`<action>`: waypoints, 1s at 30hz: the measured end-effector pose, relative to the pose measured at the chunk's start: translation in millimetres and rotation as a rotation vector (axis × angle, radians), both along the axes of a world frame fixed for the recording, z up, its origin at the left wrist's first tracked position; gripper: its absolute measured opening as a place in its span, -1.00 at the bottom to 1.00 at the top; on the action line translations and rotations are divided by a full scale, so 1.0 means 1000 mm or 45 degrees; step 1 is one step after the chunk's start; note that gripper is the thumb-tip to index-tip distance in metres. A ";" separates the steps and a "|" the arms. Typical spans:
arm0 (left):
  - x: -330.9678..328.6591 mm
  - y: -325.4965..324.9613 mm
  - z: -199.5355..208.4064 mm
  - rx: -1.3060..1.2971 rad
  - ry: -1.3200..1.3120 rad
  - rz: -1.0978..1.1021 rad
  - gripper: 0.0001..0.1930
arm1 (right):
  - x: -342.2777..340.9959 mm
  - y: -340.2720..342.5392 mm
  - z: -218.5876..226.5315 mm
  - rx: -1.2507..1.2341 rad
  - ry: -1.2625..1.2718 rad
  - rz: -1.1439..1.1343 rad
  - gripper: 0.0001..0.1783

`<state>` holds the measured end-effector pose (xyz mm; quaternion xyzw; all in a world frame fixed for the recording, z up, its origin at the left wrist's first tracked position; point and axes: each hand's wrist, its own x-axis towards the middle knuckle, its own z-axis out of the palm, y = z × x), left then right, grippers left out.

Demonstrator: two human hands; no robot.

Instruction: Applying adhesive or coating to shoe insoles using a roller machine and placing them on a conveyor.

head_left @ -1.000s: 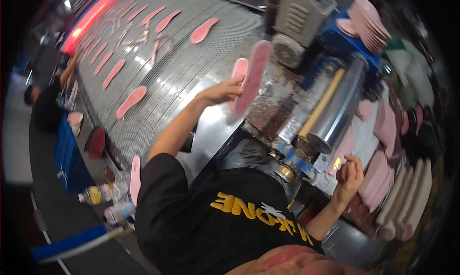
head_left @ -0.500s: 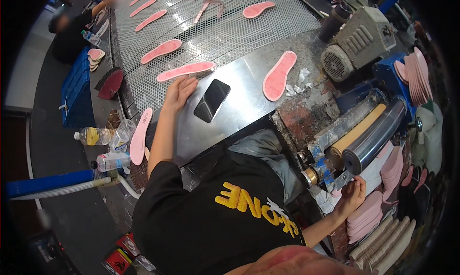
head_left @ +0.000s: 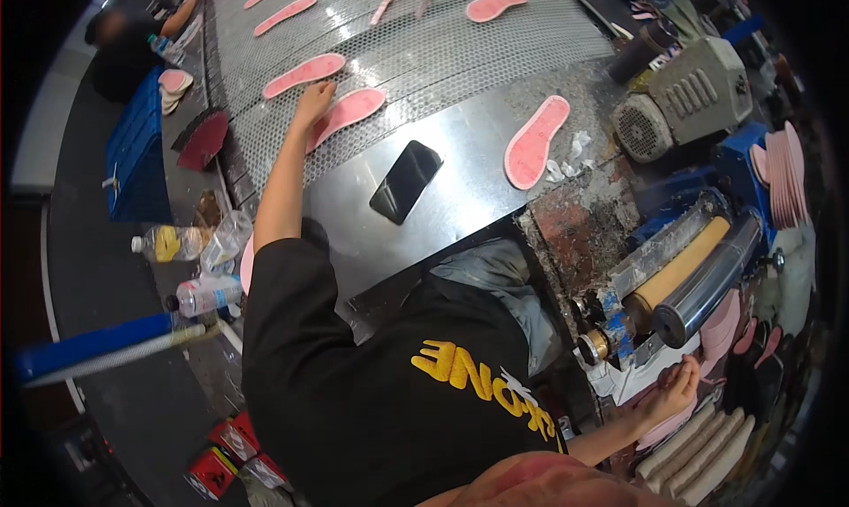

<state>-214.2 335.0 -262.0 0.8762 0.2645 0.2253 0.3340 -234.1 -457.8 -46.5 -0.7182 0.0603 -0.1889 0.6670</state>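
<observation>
My left hand (head_left: 316, 102) reaches over the perforated belt, its fingers curled. It lies at the left edge of a slanting pink insole (head_left: 351, 111), close to another pink insole (head_left: 303, 75). Whether the curled fingers hold anything is hidden. At the lower right my right hand (head_left: 674, 394) is open and half curled, palm turned up, nothing visible in it. It hovers beside a stack of pink insoles (head_left: 665, 427), below the metal roller (head_left: 710, 282). A black phone (head_left: 407, 182) rests on the metal plate (head_left: 354, 264), and a single pink insole (head_left: 537, 143) lies to its right.
More pink insoles (head_left: 286, 16) lie spaced along the belt. A grey motor (head_left: 681, 96) stands at the right, near upright pink insoles (head_left: 780, 173). Bottles (head_left: 208, 295) and a blue bin (head_left: 137, 158) are at the left. A co-worker (head_left: 124, 56) is at the far left.
My left hand has moved forward from the plate onto the belt, and the nearest insole now slants more. My right hand has drawn down away from the roller. The belt's insoles sit farther off.
</observation>
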 end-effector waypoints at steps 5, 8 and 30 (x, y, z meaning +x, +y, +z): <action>0.024 0.001 -0.019 1.067 0.429 -0.413 -0.84 | 0.033 0.007 0.070 -0.592 -0.139 -0.230 -0.78; 0.018 -0.026 0.001 0.387 0.374 -0.231 -0.63 | 0.078 0.007 0.120 -0.805 -0.516 -0.174 -0.73; 0.062 -0.234 0.113 0.292 -0.077 -0.809 -0.59 | 0.254 -0.030 0.187 0.004 -0.261 -0.037 -0.76</action>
